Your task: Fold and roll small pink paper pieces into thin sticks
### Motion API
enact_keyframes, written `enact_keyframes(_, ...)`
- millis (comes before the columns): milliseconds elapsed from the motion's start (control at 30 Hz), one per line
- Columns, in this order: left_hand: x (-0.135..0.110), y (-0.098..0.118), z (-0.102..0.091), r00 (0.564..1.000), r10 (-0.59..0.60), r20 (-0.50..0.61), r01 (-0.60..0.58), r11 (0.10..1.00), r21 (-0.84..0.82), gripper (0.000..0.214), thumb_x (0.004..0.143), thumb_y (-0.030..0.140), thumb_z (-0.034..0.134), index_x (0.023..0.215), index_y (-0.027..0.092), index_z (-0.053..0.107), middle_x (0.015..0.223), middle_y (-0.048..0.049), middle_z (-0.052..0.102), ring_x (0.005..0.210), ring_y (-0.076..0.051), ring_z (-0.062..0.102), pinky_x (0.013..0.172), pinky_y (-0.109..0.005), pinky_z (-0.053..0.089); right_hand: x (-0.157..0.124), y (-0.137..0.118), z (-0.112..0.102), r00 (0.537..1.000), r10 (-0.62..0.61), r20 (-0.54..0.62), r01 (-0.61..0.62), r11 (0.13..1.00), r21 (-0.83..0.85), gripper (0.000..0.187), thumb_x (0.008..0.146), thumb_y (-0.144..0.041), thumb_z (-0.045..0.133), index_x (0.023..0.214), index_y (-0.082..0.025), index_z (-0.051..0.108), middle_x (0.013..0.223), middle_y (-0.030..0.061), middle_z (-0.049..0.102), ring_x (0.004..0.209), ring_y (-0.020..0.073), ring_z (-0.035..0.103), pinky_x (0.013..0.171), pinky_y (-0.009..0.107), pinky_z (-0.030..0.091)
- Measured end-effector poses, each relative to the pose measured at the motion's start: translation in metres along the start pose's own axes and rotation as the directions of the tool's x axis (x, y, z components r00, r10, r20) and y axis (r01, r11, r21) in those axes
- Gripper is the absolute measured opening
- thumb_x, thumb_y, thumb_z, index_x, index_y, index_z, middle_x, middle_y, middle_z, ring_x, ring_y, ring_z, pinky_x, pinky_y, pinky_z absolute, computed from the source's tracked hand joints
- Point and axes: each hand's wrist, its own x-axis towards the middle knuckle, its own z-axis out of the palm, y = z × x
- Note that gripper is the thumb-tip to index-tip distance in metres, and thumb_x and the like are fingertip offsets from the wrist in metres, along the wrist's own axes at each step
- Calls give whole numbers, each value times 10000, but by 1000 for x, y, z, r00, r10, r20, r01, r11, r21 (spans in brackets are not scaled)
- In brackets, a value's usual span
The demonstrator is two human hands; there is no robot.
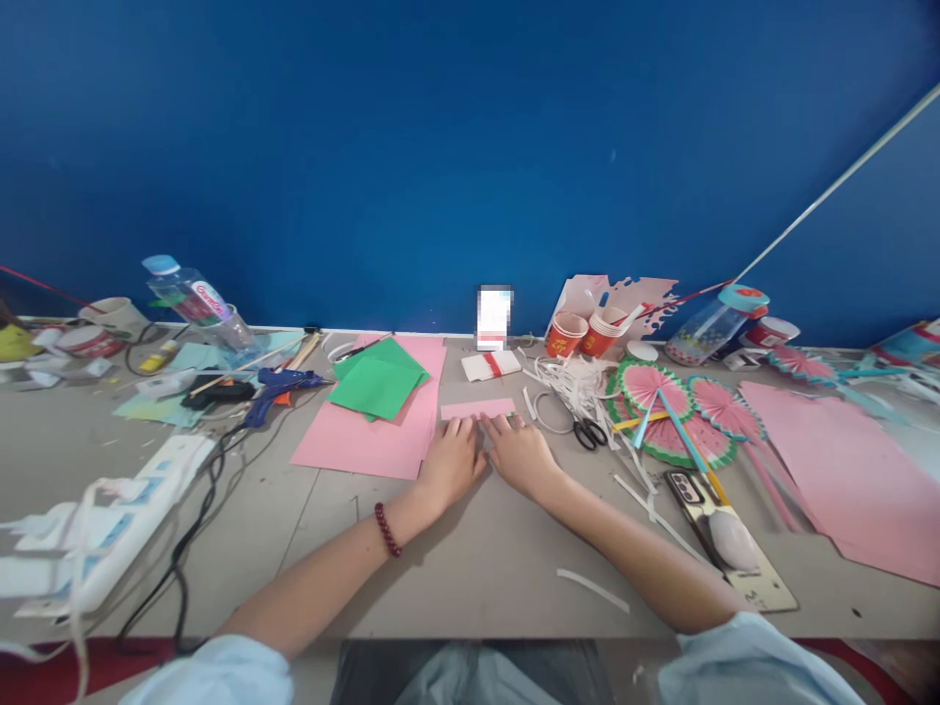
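My left hand point(451, 458) and my right hand point(520, 453) lie side by side on the table, fingers pressed down on the near edge of a small pink paper strip point(478, 407). The fingers are bent together over the paper. A red bead bracelet point(388, 530) circles my left wrist. A large pink sheet point(374, 421) with green sheets point(377, 384) on top lies just left of the hands. Black scissors point(587, 432) rest a little to the right.
Watermelon paper fans point(672, 406) and a phone point(716, 524) lie at right, beside another large pink sheet point(852, 470). Red paper cups point(584, 335) stand at the back. A blue glue gun point(275, 389), a power strip point(110, 519), cables and a bottle point(195, 302) sit at left.
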Motion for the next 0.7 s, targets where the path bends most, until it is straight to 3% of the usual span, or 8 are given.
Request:
enact_keyframes(367,0,-1,-2,998,28,65,-30,999,43,502,904,342,403,1325,79,475,1222,-141,561,1062,-292,456,878,-411,378,3,-4,-2,1000,-1,24,2,1000,-22,490,903,-239,462,1365,-79,425,1185,230,547,1086,309,548,787,389,514)
enact_keyframes(700,0,-1,3,999,22,44,-23,1000,18,524,898,336,407,1356,83,439,1215,-136,561,1049,-288,456,875,-413,378,2,-5,6,1000,-5,6,6,998,-59,529,898,-279,485,1386,-86,413,1226,236,536,1123,329,532,815,408,511)
